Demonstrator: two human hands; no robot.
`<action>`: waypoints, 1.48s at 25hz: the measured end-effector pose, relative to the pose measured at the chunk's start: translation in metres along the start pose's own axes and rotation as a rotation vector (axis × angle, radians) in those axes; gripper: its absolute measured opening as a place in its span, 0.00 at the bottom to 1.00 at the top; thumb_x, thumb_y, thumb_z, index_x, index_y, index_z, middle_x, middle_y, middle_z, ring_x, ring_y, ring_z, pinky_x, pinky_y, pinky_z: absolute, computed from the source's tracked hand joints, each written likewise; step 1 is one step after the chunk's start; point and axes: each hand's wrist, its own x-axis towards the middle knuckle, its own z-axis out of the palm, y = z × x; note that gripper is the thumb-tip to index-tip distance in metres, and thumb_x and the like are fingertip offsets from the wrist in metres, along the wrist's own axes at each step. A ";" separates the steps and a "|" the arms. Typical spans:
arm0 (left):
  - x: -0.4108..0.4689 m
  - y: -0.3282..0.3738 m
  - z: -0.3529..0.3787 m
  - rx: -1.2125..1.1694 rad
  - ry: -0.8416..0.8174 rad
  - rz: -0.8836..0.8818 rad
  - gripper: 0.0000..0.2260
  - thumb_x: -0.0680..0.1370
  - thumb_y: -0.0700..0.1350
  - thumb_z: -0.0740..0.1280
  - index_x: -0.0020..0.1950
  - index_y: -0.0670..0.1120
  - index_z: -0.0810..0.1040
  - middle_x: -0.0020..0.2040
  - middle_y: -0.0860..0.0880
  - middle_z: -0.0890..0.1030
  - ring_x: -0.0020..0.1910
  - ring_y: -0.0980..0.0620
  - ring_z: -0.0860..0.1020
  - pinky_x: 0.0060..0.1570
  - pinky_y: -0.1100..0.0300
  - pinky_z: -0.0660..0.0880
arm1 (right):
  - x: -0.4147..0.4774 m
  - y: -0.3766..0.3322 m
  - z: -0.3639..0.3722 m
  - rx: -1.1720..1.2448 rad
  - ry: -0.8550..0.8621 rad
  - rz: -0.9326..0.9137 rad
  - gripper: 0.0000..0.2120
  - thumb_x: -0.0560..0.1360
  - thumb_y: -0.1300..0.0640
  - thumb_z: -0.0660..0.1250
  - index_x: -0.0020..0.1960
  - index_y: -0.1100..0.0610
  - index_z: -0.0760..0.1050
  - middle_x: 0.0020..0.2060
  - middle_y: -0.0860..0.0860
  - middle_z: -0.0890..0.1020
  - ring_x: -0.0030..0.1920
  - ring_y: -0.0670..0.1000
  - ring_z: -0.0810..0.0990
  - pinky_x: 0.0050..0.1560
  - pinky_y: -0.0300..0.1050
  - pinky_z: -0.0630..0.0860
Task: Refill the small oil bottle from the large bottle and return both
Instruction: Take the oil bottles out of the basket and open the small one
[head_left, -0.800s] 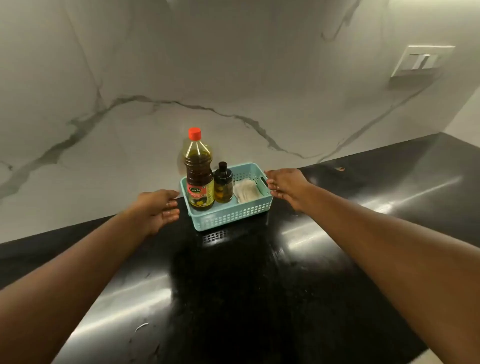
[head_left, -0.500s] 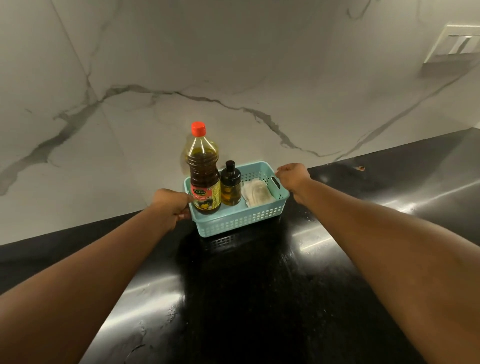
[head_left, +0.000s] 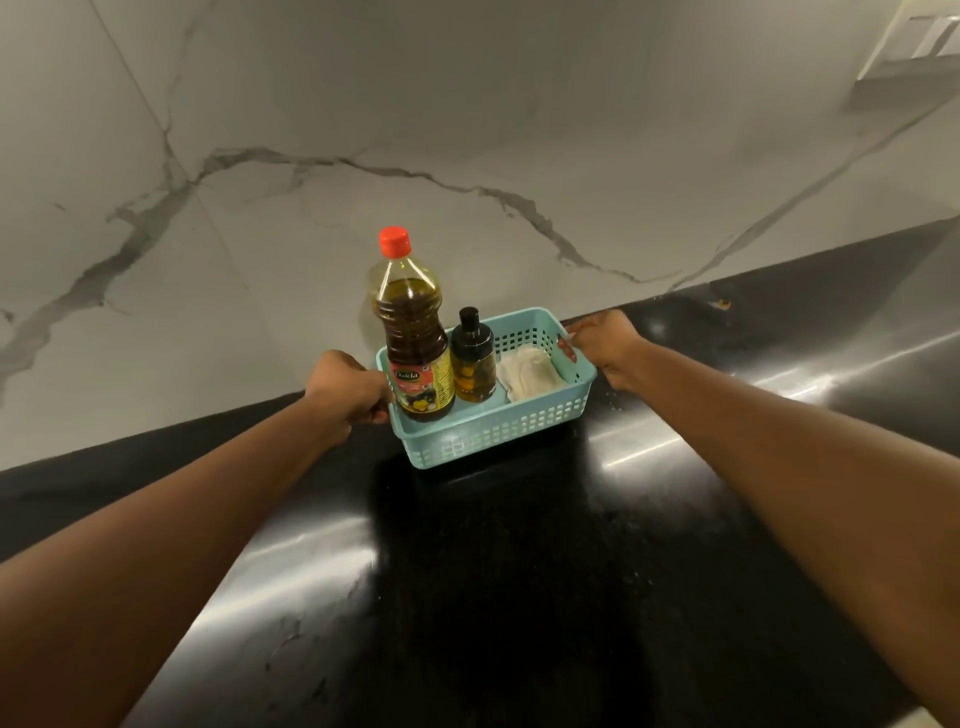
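A teal plastic basket (head_left: 493, 434) stands on the black counter near the marble wall. Inside it at the left is the large oil bottle (head_left: 413, 343) with a red cap and dark oil, upright. Beside it stands the small oil bottle (head_left: 471, 366) with a black top. A folded white cloth (head_left: 530, 371) lies in the basket's right half. My left hand (head_left: 345, 387) grips the basket's left end. My right hand (head_left: 602, 343) grips its right end at the handle slot.
The glossy black counter (head_left: 493, 597) stretches toward me and to the right. The white marble wall (head_left: 467, 156) rises right behind the basket. A wall switch plate (head_left: 919, 41) is at the top right.
Both hands went from open beside the basket to closed on its two ends. The basket now sits slightly nearer to me and away from the wall.
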 end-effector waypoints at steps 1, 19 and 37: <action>-0.013 -0.006 -0.001 -0.016 -0.003 0.001 0.09 0.72 0.27 0.75 0.52 0.28 0.82 0.48 0.30 0.87 0.34 0.42 0.85 0.33 0.52 0.85 | -0.013 0.004 -0.007 0.011 0.004 0.004 0.05 0.80 0.69 0.72 0.54 0.66 0.84 0.55 0.62 0.87 0.55 0.61 0.88 0.60 0.59 0.84; -0.250 -0.093 0.013 -0.150 -0.108 0.034 0.09 0.72 0.30 0.78 0.35 0.38 0.81 0.27 0.49 0.84 0.29 0.49 0.86 0.37 0.51 0.86 | -0.237 0.118 -0.080 0.088 0.045 0.093 0.09 0.84 0.63 0.67 0.51 0.55 0.85 0.51 0.56 0.88 0.56 0.59 0.87 0.59 0.63 0.84; -0.246 -0.119 -0.006 -0.075 -0.212 0.149 0.42 0.70 0.49 0.85 0.80 0.47 0.72 0.71 0.51 0.78 0.67 0.48 0.81 0.62 0.52 0.81 | -0.262 0.090 -0.072 -0.363 0.088 -0.219 0.25 0.77 0.64 0.76 0.73 0.53 0.77 0.64 0.52 0.83 0.57 0.52 0.83 0.54 0.47 0.82</action>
